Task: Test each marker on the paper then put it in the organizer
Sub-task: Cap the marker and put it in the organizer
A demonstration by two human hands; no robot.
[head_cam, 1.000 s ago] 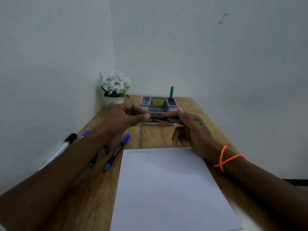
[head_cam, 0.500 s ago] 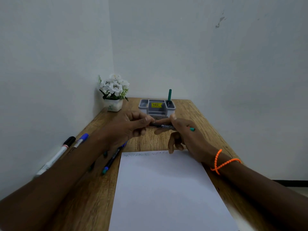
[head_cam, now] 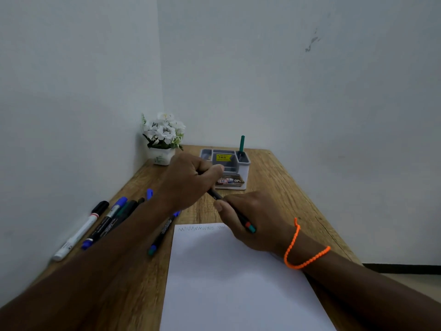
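Paper white, faint zigzag scribbles along top. Organizer grey-white, yellow sticker. Held marker black, red-green end. Wristband orange. Table wood-grain brown.

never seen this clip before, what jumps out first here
Both hands meet mid-table on one black marker: left hand at its far end, right hand round the barrel, just above the paper. Behind stands the organizer holding a green marker.
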